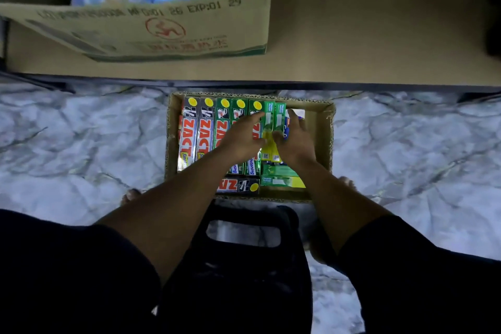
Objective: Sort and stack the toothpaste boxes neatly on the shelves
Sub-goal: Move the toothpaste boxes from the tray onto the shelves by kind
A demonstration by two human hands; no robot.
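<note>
The left hand [242,136] and right hand [295,141], fingers fairly straight, flank two green-and-yellow toothpaste boxes [273,120], seemingly pressing them between the palms (blur hides the thumbs). It is best to lift the pair level and together, clear of the cardboard tray [323,144] wall, before reaching for the far shelf [352,35].

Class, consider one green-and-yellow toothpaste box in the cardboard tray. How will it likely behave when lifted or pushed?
The green-and-yellow box keeps straight edges, so it is probably stiff, though perhaps crushable. Flat faces suggest it slides rather than rolls. Packed tight against neighbours in the cardboard tray, it may resist lifting.
</note>
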